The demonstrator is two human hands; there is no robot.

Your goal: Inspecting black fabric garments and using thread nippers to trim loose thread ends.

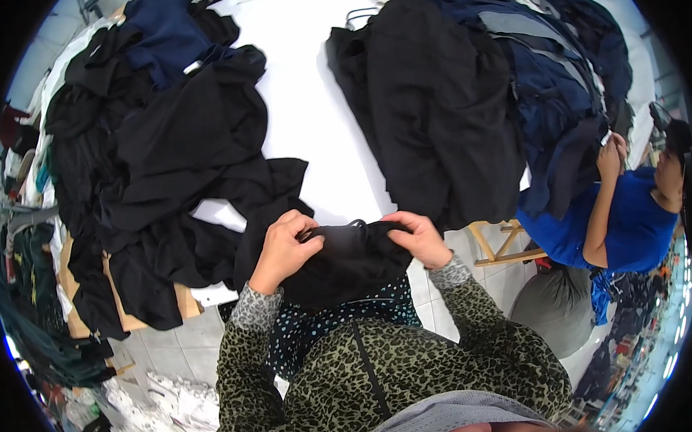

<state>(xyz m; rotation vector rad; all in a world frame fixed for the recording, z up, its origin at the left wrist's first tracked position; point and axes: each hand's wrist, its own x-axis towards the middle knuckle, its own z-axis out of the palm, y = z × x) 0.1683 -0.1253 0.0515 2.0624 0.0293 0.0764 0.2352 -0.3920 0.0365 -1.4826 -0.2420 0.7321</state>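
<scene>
A black garment (355, 265) hangs between my two hands at the near edge of the table, its top edge stretched sideways. A thin dark cord loops up at the middle of that edge. On its left end, my left hand (287, 245) is closed, thumb and fingers pinching the cloth. My right hand (419, 238) pinches the opposite end in the same way. The lower part of the garment falls in front of my lap. Close to my left hand lies a heap of black garments (183, 145); beyond my right hand is a stack of black garments (441, 106).
Between the heaps runs the white tabletop (304, 103). Navy garments (554, 71) with grey panels lie at the far right. A person in a blue top (613, 214) works there, hands on cloth. A wooden stool frame (499, 241) and a grey sack (555, 308) stand below.
</scene>
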